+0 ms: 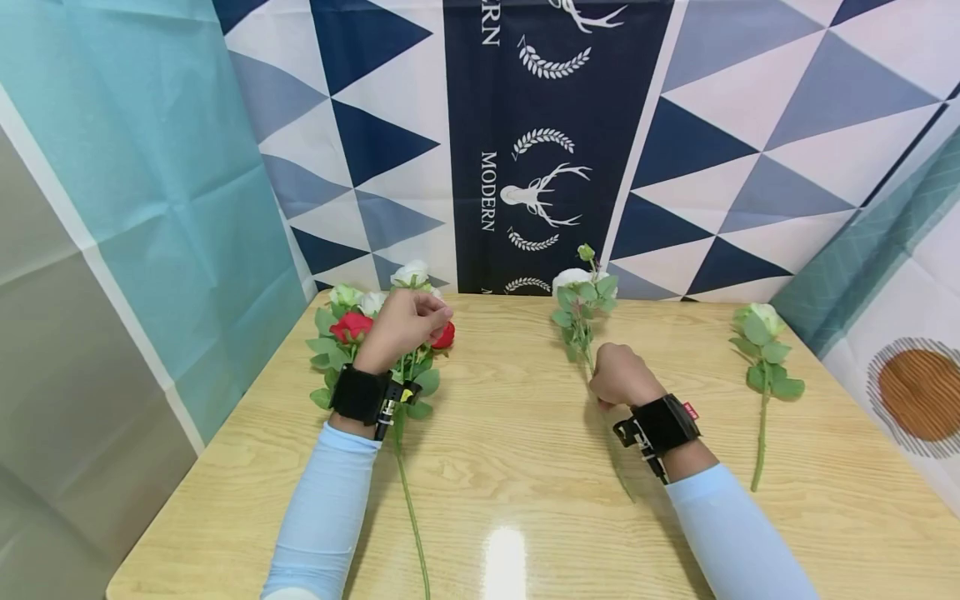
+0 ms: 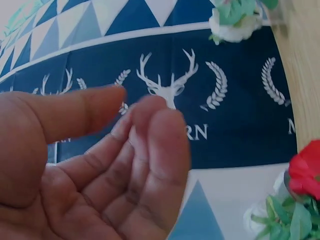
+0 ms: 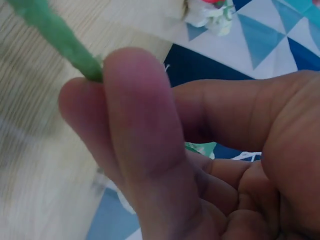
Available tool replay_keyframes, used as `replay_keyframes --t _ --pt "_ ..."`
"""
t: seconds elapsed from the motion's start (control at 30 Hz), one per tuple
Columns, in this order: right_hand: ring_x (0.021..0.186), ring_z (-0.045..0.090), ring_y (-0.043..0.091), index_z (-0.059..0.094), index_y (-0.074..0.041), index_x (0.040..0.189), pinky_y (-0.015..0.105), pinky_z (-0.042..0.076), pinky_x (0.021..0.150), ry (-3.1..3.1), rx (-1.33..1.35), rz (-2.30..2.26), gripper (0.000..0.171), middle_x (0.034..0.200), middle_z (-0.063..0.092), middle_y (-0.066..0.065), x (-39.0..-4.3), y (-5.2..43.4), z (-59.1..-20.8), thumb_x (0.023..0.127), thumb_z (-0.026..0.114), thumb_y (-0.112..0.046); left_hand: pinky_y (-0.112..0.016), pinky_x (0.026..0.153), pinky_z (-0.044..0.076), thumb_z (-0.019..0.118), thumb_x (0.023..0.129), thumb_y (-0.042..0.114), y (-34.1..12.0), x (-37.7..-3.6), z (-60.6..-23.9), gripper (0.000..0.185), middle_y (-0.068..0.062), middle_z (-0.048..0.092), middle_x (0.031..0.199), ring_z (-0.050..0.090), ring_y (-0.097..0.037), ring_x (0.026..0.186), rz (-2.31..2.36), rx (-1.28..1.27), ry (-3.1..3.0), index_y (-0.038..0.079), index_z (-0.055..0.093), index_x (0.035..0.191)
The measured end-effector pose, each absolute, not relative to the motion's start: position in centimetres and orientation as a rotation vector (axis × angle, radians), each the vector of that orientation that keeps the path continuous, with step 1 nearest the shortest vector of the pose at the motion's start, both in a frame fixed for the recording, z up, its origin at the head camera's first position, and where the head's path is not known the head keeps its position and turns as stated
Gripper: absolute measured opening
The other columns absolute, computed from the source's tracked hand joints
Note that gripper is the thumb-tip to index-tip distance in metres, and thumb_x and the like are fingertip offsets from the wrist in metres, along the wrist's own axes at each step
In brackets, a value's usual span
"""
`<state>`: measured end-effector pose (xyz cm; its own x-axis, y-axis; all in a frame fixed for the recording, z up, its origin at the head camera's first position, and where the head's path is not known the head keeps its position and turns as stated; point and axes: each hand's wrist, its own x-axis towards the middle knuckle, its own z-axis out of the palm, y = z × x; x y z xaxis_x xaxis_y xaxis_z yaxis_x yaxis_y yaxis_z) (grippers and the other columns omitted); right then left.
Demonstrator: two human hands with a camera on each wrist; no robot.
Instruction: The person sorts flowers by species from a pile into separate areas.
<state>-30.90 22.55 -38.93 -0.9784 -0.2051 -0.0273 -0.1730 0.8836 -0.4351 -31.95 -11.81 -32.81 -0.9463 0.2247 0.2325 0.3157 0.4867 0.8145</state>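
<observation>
My right hand [image 1: 626, 377] grips the green stem of an artificial white rose [image 1: 572, 278]; its leafy top points toward the back of the table. The right wrist view shows the stem [image 3: 65, 42] held between the fingers. Over a bunch of artificial roses at the left is my left hand [image 1: 401, 327], fingers loosely bent and holding nothing. That bunch has a red rose [image 1: 351, 327], several white blooms and green leaves; my left hand and wrist hide part of it. In the left wrist view, a red rose [image 2: 306, 170] shows beyond the fingers.
A single pale flower [image 1: 763, 321] with a short stem lies on the right side of the wooden table [image 1: 510, 450]. One long stem [image 1: 411, 508] runs from the left bunch toward the front. A patterned cloth [image 1: 390, 125] hangs behind the table.
</observation>
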Motion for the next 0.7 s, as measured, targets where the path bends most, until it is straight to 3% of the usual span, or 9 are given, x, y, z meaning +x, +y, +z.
replay_keyframes --t 0.1,0.17,0.3,0.43,0.6,0.7 --pt "0.042 0.062 0.018 0.053 -0.011 0.049 0.028 0.044 0.047 2.973 -0.264 -0.679 0.035 0.045 0.059 0.003 -31.2 23.1 -39.2 0.077 0.052 0.010 -0.031 0.062 0.043 0.063 0.102 0.013 -12.3 -32.1 -33.0 0.018 -0.009 0.064 0.075 0.056 -0.025 0.065 -1.264 -0.368 -2.716 0.003 0.075 0.093" --pt "0.041 0.062 0.017 0.055 -0.009 0.050 0.028 0.046 0.048 2.970 -0.248 -0.670 0.033 0.045 0.060 0.003 -31.4 23.4 -39.3 0.077 0.052 0.010 -0.031 0.058 0.037 0.064 0.100 0.011 -12.7 -32.3 -33.2 0.025 -0.004 0.055 0.064 0.046 -0.019 0.056 -1.119 -0.292 -2.774 0.005 0.071 0.077" --pt "0.041 0.063 0.016 0.059 -0.006 0.053 0.028 0.049 0.049 2.961 -0.223 -0.637 0.030 0.045 0.060 0.003 -31.7 23.7 -39.6 0.078 0.050 0.009 -0.032 0.055 0.029 0.067 0.099 0.011 -13.4 -32.9 -34.0 0.047 0.001 0.032 0.052 0.029 -0.015 0.049 -0.998 -0.227 -2.875 0.014 0.050 0.055" --pt "0.041 0.062 0.015 0.059 -0.006 0.055 0.028 0.048 0.049 2.952 -0.205 -0.606 0.030 0.045 0.060 0.003 -32.0 23.9 -40.0 0.080 0.050 0.008 -0.033 0.056 0.027 0.068 0.098 0.011 -13.9 -33.6 -35.0 0.056 0.002 0.024 0.052 0.021 -0.014 0.049 -0.964 -0.190 -2.927 0.018 0.036 0.052" --pt "0.039 0.060 0.014 0.061 -0.005 0.055 0.028 0.047 0.049 2.959 -0.198 -0.606 0.030 0.044 0.059 0.002 -32.2 24.2 -40.5 0.080 0.050 0.007 -0.033 0.055 0.026 0.064 0.094 0.002 -14.1 -34.2 -36.2 0.054 0.003 0.020 0.054 0.019 -0.014 0.051 -0.854 -0.085 -2.918 0.017 0.031 0.053" --pt "0.036 0.052 0.012 0.060 -0.008 0.050 0.027 0.042 0.045 2.971 -0.215 -0.608 0.033 0.041 0.052 -0.001 -32.4 24.4 -40.8 0.077 0.048 0.007 -0.033 0.055 0.027 0.062 0.093 0.000 -14.1 -34.4 -36.7 0.052 0.002 0.020 0.055 0.022 -0.015 0.052 -0.791 -0.038 -2.914 0.017 0.031 0.054"
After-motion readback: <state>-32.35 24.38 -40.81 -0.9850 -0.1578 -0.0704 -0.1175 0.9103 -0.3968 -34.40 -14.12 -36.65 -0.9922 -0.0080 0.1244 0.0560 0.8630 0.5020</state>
